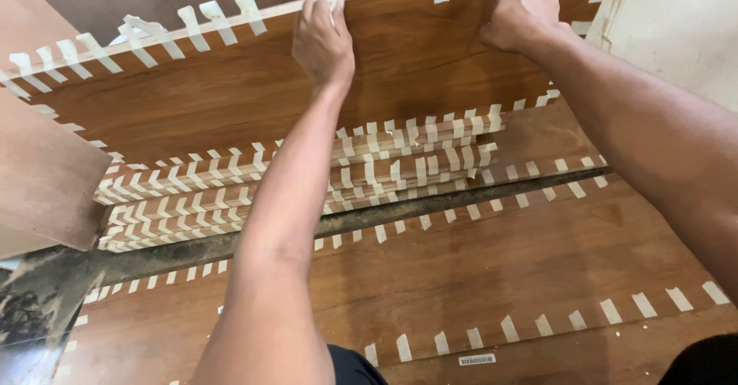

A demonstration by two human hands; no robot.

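Seen from above, two bare arms reach forward to a large wood-veneer panel that stands tilted on edge, its pale top edge running across the upper part of the view. Short strips of masking tape cross that edge at close intervals.

At the far left, a plain brown board leans into view, just beside the panel's left end. Below the panel lies a stack of similar panels, their edges also lined with tape strips. Nearer the camera, more veneered sheets lie flat, with a dark, dusty gap running between them and the stack.

The left hand grips the panel's top edge near its middle, fingers curled together over the rim and clamped on it. Farther right, the right hand holds the same top edge close to the panel's right end, knuckles bunched and fingers closed on the wood; the fingertips are hidden behind the edge. At the far right, a pale plastered wall rises beside the panel's corner.
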